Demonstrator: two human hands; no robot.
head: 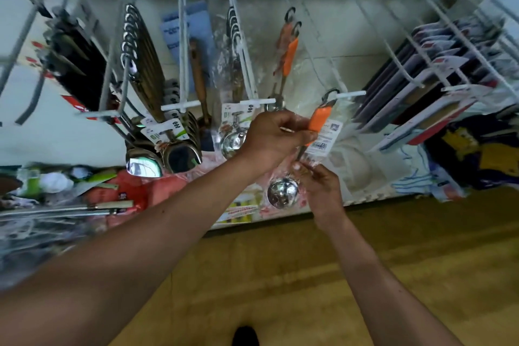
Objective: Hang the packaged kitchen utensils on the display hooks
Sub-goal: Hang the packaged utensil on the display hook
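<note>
A packaged ladle (316, 121) with an orange handle and a shiny steel bowl (282, 193) hangs tilted in clear plastic. Its metal loop sits right at the tip of a white display hook (349, 93). My left hand (276, 137) grips the orange handle through the plastic. My right hand (320, 187) pinches the lower part of the package beside the bowl. Two more orange-handled utensils (289, 48) hang on the neighbouring hook (266, 100) to the left.
Other white hooks carry knives (75, 56), wooden-handled spoons (146, 64), a spatula and ladles (234, 132) at left, and carded flat packs (438, 84) at right. A low shelf (84, 191) holds loose packaged goods. A wooden floor lies below.
</note>
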